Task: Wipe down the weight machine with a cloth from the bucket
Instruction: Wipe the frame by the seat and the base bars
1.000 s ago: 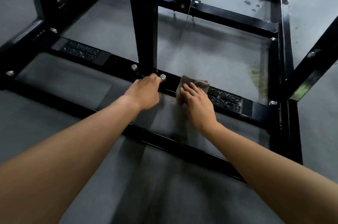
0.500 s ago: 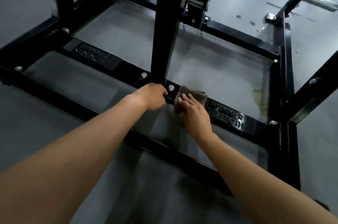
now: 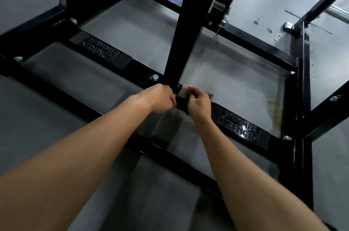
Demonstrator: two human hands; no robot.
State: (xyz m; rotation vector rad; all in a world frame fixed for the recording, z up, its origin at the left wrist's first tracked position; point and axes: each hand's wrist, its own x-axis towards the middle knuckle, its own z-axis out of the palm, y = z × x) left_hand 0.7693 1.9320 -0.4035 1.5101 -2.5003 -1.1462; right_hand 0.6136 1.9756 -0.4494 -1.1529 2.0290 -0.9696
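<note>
1. the cloth [image 3: 184, 92] is a small, soft, light rag, limp enough to fold round whatever it is pressed on. it would likely slide or bunch if only nudged, so the best hold is a gathered grip over its top with the palm bearing down.
2. it lies on the low bar [image 3: 141, 74] of the machine [image 3: 294, 98], right at the foot of the post [image 3: 181, 42], draped over the bar's top and near edge.
3. crumpled as it is, it shows no clear long axis. one corner pokes out past the right hand [image 3: 200, 103] toward the far side. the bar under it runs from far left to near right, so strokes would best follow that line.
4. the right hand grips the cloth with curled fingers, knuckles up.
5. the left hand [image 3: 161, 98] curls its fingers over the bar at the post's foot, just beside the cloth. it looks braced on the steel, though the fingertips are hidden.
6. the machine is heavy, stiff painted steel and should not shift under wiping. the bolt [image 3: 155, 77] left of the post and the raised lettered plate [image 3: 239, 128] right of the hands are spots where the cloth could snag.
7. the grey floor [image 3: 236, 83] shows through the frame.
</note>
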